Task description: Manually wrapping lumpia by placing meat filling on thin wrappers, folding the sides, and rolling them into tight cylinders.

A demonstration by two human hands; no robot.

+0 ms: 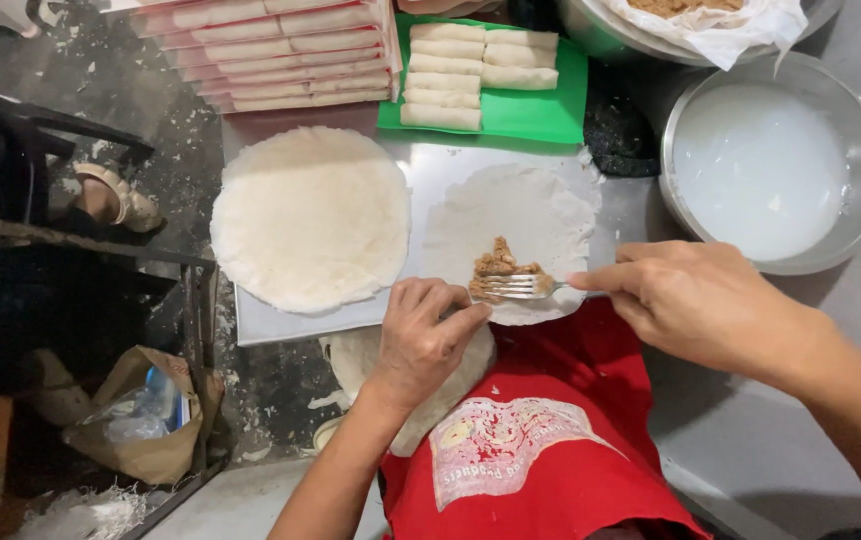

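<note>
Head view: the right hand (pixel 696 305) grips the handle of a metal fork (pixel 523 287), tines pointing left and resting against a small heap of brown filling (pixel 499 265) on the near edge of a thin round wrapper (pixel 511 235). This wrapper lies flat on a pale board (pixel 271 325) on the counter. The left hand (pixel 426 340), fingers curled with nothing in them, rests at the wrapper's near rim, fingertips just beside the filling. Risk, as judged: the wrapper looks thin with ragged edges, so fork tines dragged across it could tear it; the filling sits close to the near rim and could spill over onto the red apron (pixel 541 450) below. The wrapper's near edge overhangs the board slightly, so a push from either hand may shift or crease it. Surroundings: a stack of round wrappers (pixel 311 215) lies to the left on the same board, touching or nearly touching the working wrapper; a careless movement could smear filling onto it. At far centre, a green tray (pixel 551 115) carries finished rolls (pixel 471 70). At far left sit flat pink-edged packets (pixel 281 55). To the right stands a metal bowl of cloudy white liquid (pixel 761 165), near the right forearm; an elbow knock could slop it. Another bowl, lined with white plastic (pixel 741 30), stands at far right, its contents mostly cropped. Nothing blocks the wrapper itself.
</note>
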